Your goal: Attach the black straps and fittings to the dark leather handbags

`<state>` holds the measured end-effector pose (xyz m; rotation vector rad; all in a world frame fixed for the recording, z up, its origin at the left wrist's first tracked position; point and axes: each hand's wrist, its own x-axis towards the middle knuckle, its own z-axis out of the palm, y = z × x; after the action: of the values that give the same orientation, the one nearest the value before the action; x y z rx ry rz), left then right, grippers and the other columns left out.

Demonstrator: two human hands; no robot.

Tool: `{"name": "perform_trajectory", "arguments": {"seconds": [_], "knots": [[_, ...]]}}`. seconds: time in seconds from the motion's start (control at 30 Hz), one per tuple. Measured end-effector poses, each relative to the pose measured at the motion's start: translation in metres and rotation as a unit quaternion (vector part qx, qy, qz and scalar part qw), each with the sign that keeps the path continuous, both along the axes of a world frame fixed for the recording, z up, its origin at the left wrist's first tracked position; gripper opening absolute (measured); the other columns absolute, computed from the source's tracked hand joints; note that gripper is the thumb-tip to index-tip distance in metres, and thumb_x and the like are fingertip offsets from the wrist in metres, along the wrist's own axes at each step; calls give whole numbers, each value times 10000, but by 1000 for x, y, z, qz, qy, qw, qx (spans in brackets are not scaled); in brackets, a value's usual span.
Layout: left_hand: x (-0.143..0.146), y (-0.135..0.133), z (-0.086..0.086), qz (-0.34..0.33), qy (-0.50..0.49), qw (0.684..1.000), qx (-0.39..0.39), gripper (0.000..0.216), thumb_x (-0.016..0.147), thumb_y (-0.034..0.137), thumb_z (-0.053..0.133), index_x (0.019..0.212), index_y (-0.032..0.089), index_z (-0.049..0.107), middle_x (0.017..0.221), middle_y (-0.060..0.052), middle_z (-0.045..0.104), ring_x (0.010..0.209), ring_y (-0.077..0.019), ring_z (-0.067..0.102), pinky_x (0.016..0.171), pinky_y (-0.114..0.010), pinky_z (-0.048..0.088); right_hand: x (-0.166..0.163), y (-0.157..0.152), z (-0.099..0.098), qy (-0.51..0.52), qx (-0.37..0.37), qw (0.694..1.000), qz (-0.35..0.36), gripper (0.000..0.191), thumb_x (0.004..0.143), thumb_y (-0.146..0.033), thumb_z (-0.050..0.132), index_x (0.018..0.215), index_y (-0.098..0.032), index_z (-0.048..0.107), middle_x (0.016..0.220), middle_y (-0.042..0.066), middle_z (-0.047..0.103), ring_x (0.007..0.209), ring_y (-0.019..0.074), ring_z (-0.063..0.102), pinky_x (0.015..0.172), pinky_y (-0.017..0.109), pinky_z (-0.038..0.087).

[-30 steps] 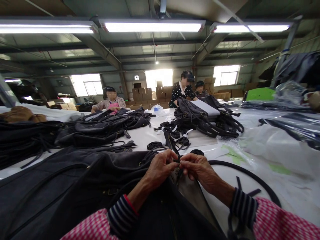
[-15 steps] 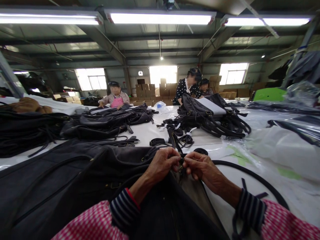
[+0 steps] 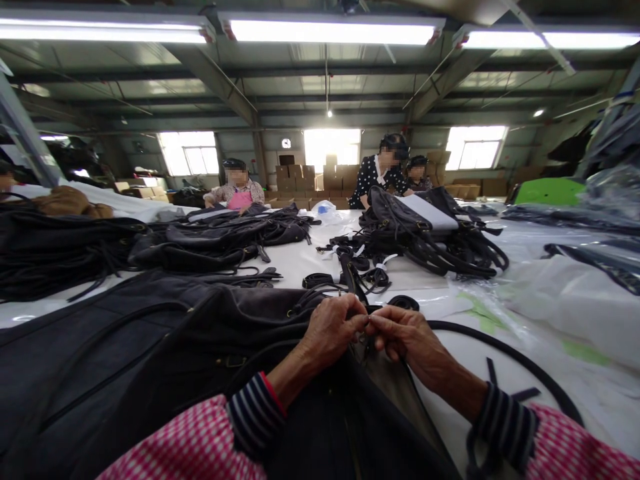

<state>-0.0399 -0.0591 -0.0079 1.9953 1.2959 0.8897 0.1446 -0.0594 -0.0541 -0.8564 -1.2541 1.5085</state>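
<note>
Head view: left hand (image 3: 333,330) and right hand (image 3: 406,338) meet at the fingertips, each closed in a pinch on a small metal fitting (image 3: 365,333) at the upper edge of a large black fabric bag (image 3: 215,347); the bag lies on the white-covered table (image 3: 300,263) directly before the person; a long black strap (image 3: 505,353) curves just right of the right hand; a heap of black bags (image 3: 425,233) lies farther back; other people (image 3: 235,197) work at the far edge.

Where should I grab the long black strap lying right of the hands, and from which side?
Grip the strap mid-arc, from above: there it lies flat and alone on the white table, clear of the bag that the left hand and right hand pinch.
</note>
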Motion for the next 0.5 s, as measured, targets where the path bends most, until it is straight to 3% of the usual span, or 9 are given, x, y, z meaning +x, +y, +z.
{"name": "perform_trajectory", "arguments": {"seconds": [0.27,0.5], "knots": [[6,-6,-1,48,97,992,66,97,867,251,621,824,219,702,727,13,690,662,-159,591,625,-274,335,-3,-2,2,-19,-11,1000,-16,418,728,-524,854,798,-129,739,782,64,730,490,66,550,372,146,340],[8,-7,-2,73,40,996,39,94,857,266,624,805,219,688,700,12,678,686,-175,613,636,-270,372,-4,-1,2,31,-36,999,9,370,735,-481,862,798,-148,712,790,36,708,531,65,533,394,145,348]]}}
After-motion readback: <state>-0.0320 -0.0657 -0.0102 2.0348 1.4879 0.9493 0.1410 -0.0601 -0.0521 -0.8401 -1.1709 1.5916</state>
